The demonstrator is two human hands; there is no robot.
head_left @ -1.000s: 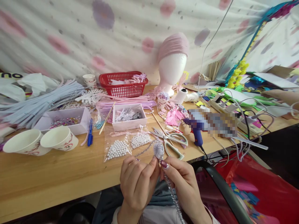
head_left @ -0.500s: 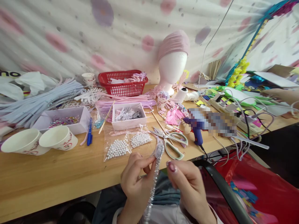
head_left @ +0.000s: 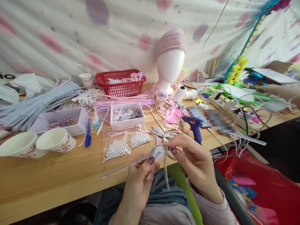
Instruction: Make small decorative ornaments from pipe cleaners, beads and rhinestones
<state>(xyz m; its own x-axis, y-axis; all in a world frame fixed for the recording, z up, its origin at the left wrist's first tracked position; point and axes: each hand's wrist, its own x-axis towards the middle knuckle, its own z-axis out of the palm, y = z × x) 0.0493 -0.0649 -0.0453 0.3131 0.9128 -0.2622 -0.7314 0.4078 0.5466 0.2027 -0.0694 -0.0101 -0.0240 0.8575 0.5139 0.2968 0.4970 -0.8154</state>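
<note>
My left hand (head_left: 142, 175) pinches a small fluffy pale-lilac coil (head_left: 157, 152) between thumb and fingers, just over the table's front edge. A silver tinsel pipe cleaner (head_left: 126, 168) runs around the coil; one end stretches left across my left hand and the other hangs down on the right. My right hand (head_left: 191, 159) grips this pipe cleaner between thumb and index finger at the coil's right side. Behind the hands lie grey-handled scissors (head_left: 161, 133), partly covered by my right hand. Bags of white pearl beads (head_left: 117, 150) rest nearby on the left.
A blue glue gun (head_left: 195, 128) stands right of the scissors. White boxes (head_left: 127, 123), paper cups (head_left: 56, 140), a blue pen (head_left: 88, 134), a red basket (head_left: 120, 89) and a foam head (head_left: 170, 67) are around the table (head_left: 77, 178). Another person's hand (head_left: 276, 92) is at far right.
My right hand has come to the coil and taken hold of the silver pipe cleaner. The coil has turned, and the pipe cleaner now extends leftward with a short end hanging down.
</note>
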